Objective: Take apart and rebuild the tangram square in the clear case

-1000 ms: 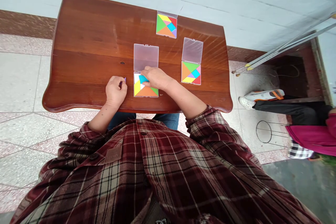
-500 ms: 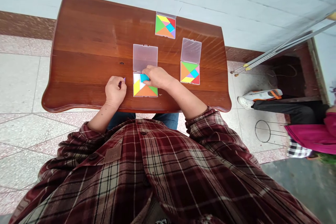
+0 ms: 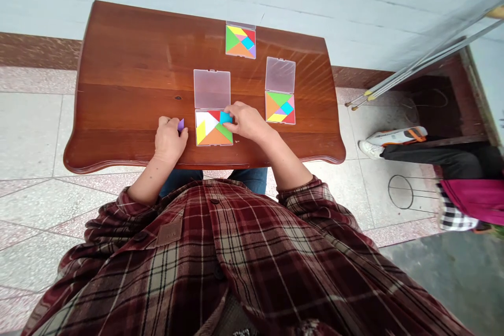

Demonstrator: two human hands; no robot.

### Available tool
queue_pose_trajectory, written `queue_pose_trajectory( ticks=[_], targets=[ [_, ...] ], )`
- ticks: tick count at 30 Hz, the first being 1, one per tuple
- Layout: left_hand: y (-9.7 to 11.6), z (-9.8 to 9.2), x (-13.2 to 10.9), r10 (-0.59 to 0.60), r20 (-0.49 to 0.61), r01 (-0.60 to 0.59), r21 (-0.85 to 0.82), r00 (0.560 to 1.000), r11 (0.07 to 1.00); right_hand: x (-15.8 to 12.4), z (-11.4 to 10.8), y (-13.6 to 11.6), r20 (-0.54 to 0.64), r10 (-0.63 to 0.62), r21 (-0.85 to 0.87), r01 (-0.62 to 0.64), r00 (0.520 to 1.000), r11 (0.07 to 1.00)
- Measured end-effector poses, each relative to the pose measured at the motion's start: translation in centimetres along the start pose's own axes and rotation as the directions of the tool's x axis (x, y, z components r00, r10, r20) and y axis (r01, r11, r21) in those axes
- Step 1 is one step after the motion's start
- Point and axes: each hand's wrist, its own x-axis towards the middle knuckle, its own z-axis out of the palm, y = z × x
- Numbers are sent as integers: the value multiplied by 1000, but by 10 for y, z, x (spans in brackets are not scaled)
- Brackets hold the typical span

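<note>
Cyan tangram piece [image 3: 226, 117]: clamped in right hand [image 3: 248, 122], fingers together, inside open case [image 3: 212, 143].
Purple piece [image 3: 180, 125]: pinched by left hand [image 3: 169, 139], just beside the case.

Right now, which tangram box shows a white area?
The nearest box, by the right hand: white shows at its corner; the far box and right box are fully coloured.

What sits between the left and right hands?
The head view shows a purple tangram piece beside the left hand, then a partly filled tangram case, with its blue tangram piece under the right hand.
</note>
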Motion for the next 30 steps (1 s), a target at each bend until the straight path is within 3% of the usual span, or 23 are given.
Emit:
queue_pose_trajectory(
  ticks=[7,14,18,23,30],
  targets=[
    [11,-21,17,-128,190,92,188,973,978,-52,23,7,-96,95,256,-68,991,964],
    [15,-22,14,-82,148,46,237,986,970,-68,48,14,-182,259,66,-252,948,966],
    [3,-17,18,-31,126,27,36,992,999,-63,48,19,-186,291,7,-295,938,955],
    [-6,-11,23,-65,144,103,-271,987,957,-65,57,27,-241,249,83,-236,938,968],
    [16,-9,29,-202,91,221,-487,975,845,-79,74,33,-382,212,171,-157,900,973]
  ],
)
